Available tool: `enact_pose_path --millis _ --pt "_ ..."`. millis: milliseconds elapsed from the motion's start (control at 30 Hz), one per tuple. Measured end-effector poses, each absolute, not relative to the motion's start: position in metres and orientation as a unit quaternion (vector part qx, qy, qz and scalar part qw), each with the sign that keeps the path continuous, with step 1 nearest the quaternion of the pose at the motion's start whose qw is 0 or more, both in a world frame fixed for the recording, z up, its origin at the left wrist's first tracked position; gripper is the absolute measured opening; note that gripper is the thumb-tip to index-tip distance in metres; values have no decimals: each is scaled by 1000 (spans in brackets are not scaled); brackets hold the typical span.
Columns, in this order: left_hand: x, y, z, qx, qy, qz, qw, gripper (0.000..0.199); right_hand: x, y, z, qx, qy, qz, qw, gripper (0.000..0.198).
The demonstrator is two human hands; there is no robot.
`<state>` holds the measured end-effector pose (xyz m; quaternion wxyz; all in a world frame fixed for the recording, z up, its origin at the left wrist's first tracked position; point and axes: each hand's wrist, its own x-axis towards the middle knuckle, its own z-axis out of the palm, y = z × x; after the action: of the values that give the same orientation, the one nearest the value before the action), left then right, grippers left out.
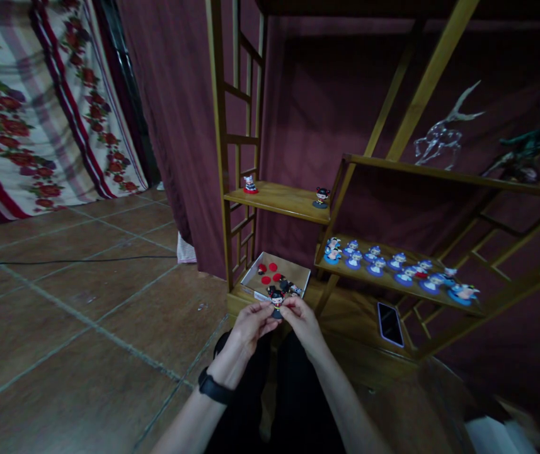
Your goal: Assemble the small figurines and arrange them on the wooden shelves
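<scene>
Between my two hands is a small figurine (276,300) with black hair buns, dark and red clothing and a dark round base. My left hand (253,321) grips it from the left, and my right hand (300,316) pinches it from the right. Just beyond them lies a shallow box (249,282) holding red discs (266,280) and several dark-haired figurine parts (293,288). On the small shelf (279,198) above stand a similar black-haired figurine (321,197) at the right and a white-topped figurine (249,184) on a red base at the left.
Several blue and purple figurines (376,265) stand in rows on the right shelf (472,306). A phone (389,324) lies on the lower board. A clear deer ornament (440,140) and a dark green ornament (525,154) occupy the upper shelf. A black cable (85,260) crosses the tiled floor.
</scene>
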<state>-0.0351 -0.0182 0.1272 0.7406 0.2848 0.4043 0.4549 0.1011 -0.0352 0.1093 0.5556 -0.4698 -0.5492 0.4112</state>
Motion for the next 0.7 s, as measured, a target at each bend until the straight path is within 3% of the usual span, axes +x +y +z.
enact_pose_path --millis 333,700 --pt "-38 -27 132 321 405 444 732 22 97 -43 119 -427 -445 536 577 28" --pt "-40 -20 122 325 403 435 737 21 95 -44 121 -448 -410 550 574 32"
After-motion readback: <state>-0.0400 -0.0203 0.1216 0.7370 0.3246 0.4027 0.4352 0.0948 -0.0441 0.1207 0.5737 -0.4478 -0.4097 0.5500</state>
